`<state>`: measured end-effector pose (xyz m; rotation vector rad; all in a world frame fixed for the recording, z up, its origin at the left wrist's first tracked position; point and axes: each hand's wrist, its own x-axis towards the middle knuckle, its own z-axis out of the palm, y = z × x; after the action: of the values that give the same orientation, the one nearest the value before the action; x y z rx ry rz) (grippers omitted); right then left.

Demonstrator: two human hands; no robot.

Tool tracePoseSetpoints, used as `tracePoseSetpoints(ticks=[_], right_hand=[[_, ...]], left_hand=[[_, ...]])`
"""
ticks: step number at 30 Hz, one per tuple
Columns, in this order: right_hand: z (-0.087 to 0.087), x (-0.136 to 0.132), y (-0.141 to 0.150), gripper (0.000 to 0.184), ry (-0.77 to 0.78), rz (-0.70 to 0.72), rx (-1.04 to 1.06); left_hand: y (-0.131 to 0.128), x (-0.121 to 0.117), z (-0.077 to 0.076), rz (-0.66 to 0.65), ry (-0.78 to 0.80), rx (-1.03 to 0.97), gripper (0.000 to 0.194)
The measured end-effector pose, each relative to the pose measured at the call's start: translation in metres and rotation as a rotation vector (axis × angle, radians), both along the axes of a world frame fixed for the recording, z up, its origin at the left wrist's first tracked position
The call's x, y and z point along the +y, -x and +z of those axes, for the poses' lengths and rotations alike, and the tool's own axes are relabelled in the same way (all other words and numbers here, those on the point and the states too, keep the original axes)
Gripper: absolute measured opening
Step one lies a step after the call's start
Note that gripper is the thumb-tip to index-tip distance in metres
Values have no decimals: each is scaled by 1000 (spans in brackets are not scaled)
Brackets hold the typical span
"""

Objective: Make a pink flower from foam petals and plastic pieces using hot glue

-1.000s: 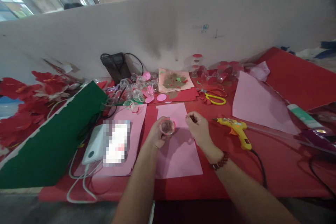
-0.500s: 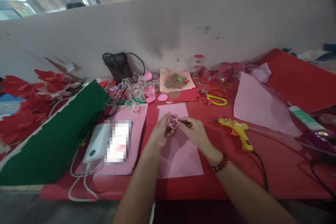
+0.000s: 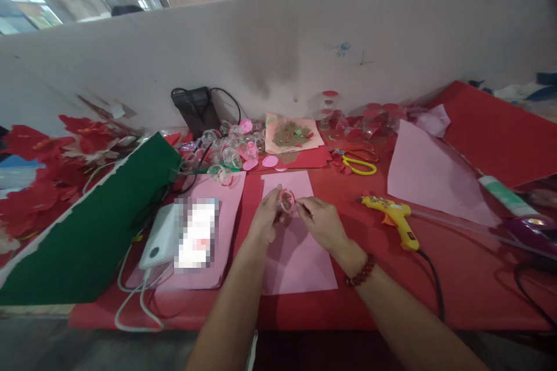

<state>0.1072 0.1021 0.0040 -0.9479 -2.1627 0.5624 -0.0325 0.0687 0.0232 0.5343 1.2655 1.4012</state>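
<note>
My left hand (image 3: 264, 219) is closed around a small clear plastic cup (image 3: 287, 202), whose round rim carries a broken pink-red band. The cup is held above a pink sheet of paper (image 3: 300, 266), with its rim tilted towards me. From the right, my right hand (image 3: 322, 221) reaches the edge of the rim with thumb and fingers pinched together. Whatever lies between those fingertips is too small to make out. A yellow hot glue gun (image 3: 398, 217) with a clear glue stick in its back lies to the right of my right hand.
Left are a stack of pink paper (image 3: 232, 232), a white power bank (image 3: 159, 240) and a phone (image 3: 198, 232). Behind lie several clear cups (image 3: 230, 153), a sheet with brown glitter (image 3: 293, 133) and yellow-handled scissors (image 3: 361, 167). A green board (image 3: 96, 226) stands left.
The cup has turned slightly in my left hand. My right hand's fingers have shifted a little at the rim and the wrist has dipped slightly. The other things lie as before.
</note>
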Motion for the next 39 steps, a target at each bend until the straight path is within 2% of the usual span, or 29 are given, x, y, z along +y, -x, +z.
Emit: tracePoseSetpoints(ticks=[5, 16, 19, 22, 29, 31, 36, 39], right_hand=[[0, 0, 0, 16, -107, -59, -75], [2, -2, 0, 15, -40, -59, 58], [8, -4, 1, 17, 42, -47, 137], [11, -5, 3, 18, 201, 1, 212], [6, -2, 1, 24, 385, 85, 230], [6, -2, 0, 24, 359, 78, 198], [2, -5, 0, 19, 74, 22, 49], [0, -6, 1, 17, -2, -6, 11]], left_hand=[[0, 0, 4, -22, 24, -43, 40], [7, 1, 1, -98, 70, -107, 44], [8, 1, 1, -88, 64, -108, 43], [9, 2, 0, -70, 42, -82, 42], [5, 0, -1, -52, -46, -10, 38], [3, -2, -1, -38, -48, 11, 37], [3, -3, -1, -63, -17, 44, 36], [5, -2, -1, -94, -5, 20, 37]])
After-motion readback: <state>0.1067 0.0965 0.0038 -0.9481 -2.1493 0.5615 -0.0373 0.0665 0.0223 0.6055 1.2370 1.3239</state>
